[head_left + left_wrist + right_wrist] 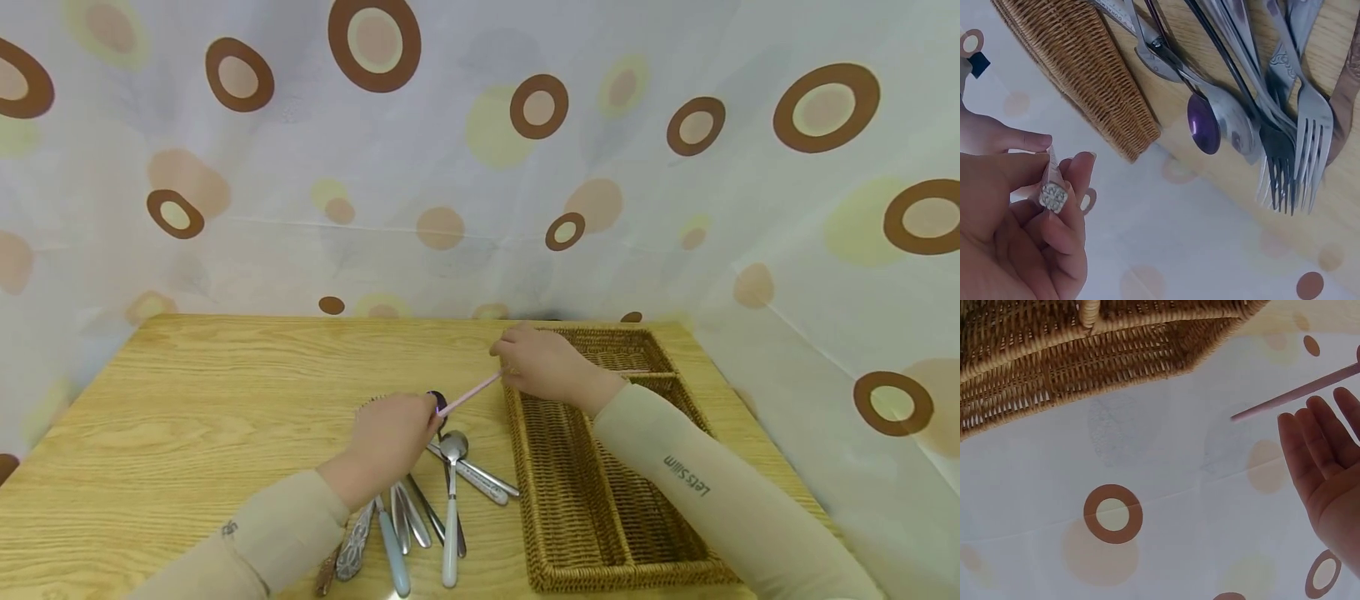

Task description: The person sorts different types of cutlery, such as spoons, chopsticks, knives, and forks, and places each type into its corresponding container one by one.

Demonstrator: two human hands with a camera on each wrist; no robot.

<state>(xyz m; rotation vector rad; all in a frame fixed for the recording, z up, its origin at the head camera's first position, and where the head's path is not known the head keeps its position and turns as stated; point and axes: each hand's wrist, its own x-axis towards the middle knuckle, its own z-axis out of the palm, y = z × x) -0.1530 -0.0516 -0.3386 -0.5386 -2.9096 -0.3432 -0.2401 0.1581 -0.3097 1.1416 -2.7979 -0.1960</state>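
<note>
Pink stick [471,395], one: slants up from left hand [390,437], which pinches its near end, to right hand [546,363], fingers straight, hold unclear, nearer the basket [577,577].

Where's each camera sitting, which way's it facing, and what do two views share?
Head: head-worn, facing forward and down at table, cutlery and woven basket; left grip, right grip and sleeves show.
Left wrist: worn there, facing the left grip pinching a pink stick, with cutlery beyond; part of the right grip shows.
Right wrist: worn there, facing the right grip, the basket and patterned backdrop.
Head and left wrist share the cutlery, stick and both grips.
</note>
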